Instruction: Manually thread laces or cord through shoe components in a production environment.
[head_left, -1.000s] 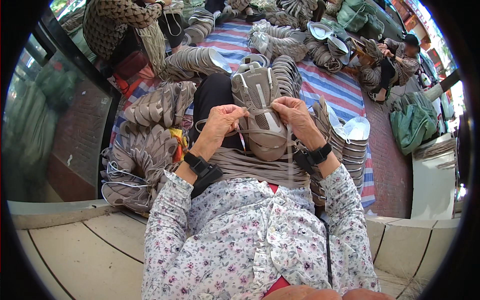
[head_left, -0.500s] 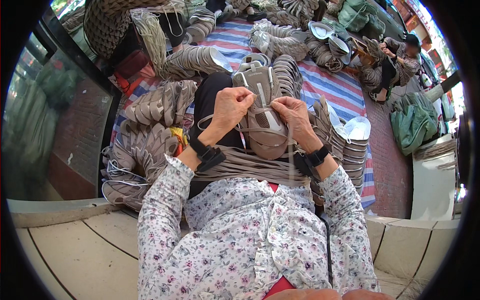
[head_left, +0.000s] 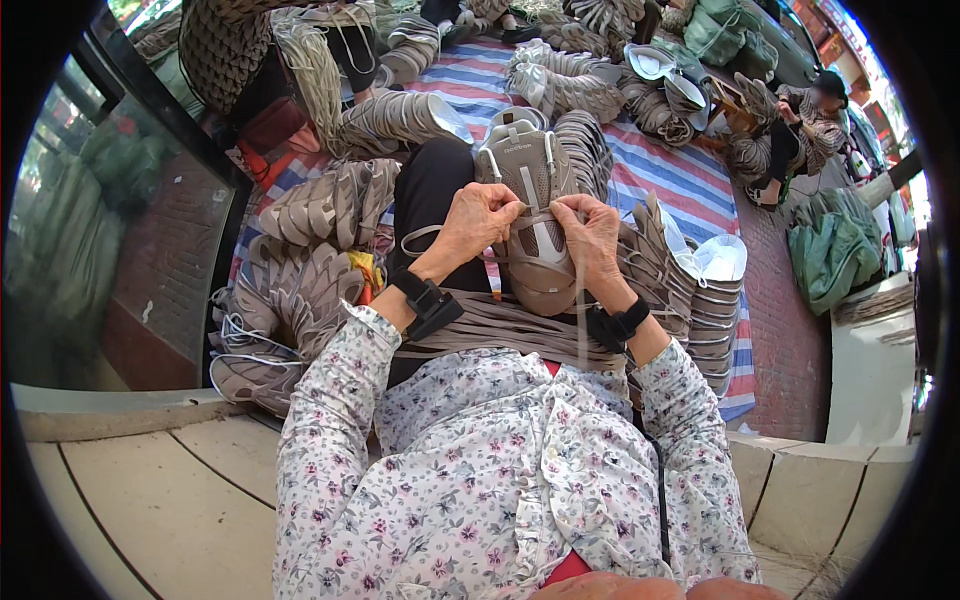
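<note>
A taupe shoe upper [head_left: 543,277] lies over my lap with its toe toward me and its heel end away. My left hand [head_left: 478,222] pinches a thin taupe shoelace [head_left: 424,234] at the left side of the upper's lacing; a loop of it curves out beside my wrist. Close by on the right, my right hand [head_left: 592,238] pinches lace at the other side, thumb against forefinger. The fingertips nearly meet over the tongue, and the lace ends between them are too small to make out. A bundle of taupe laces [head_left: 470,330] stretches across my lap.
Nested stacks of shoe uppers stand at the left [head_left: 330,203] and right [head_left: 715,300] on a striped sheet [head_left: 650,165]. Green sacks [head_left: 835,245] lie at the far right. Another person [head_left: 815,125] sits back right. A glass door [head_left: 110,230] is at the left.
Both hands have drawn slightly closer together over the lacing, still pinching. The upper appears a little further right, along with the whole scene.
</note>
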